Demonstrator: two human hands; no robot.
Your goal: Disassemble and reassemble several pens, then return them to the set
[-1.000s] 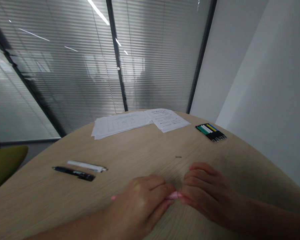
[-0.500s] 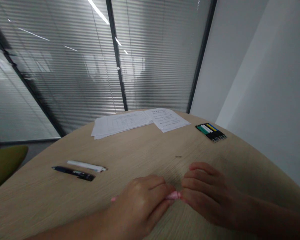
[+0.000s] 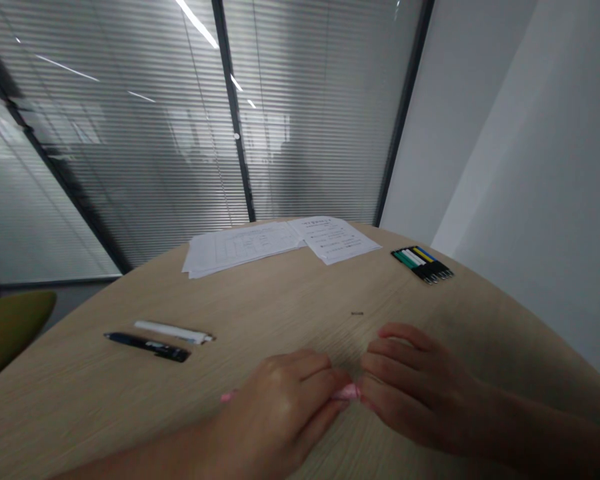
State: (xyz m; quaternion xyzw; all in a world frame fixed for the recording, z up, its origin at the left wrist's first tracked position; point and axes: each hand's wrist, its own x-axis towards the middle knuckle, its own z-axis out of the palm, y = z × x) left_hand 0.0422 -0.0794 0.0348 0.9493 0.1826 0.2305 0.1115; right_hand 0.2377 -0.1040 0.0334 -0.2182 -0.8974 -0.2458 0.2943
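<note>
My left hand [image 3: 285, 407] is closed around the barrel of a slim pink pen [image 3: 349, 392] just above the table. One end of the pen pokes out on the left of that hand. At its right end, the fingertips of my right hand [image 3: 410, 380] are pinched together on the pen, and they hide its tip. The two hands nearly meet. Beyond them lies a tiny dark piece, perhaps a spring [image 3: 357, 313]. To the left, a white pen [image 3: 170, 331] and a black pen [image 3: 147, 346] rest side by side.
Printed paper sheets [image 3: 245, 247] lie at the far edge of the round wooden table [image 3: 260, 300]. Several pens in a row [image 3: 422, 265] are at the right, near a white wall [image 3: 540, 187]. A green chair [image 3: 17, 323] stands at the left.
My right hand's fingertips have shifted very slightly left along with the pink pen. Everything else stays where it was.
</note>
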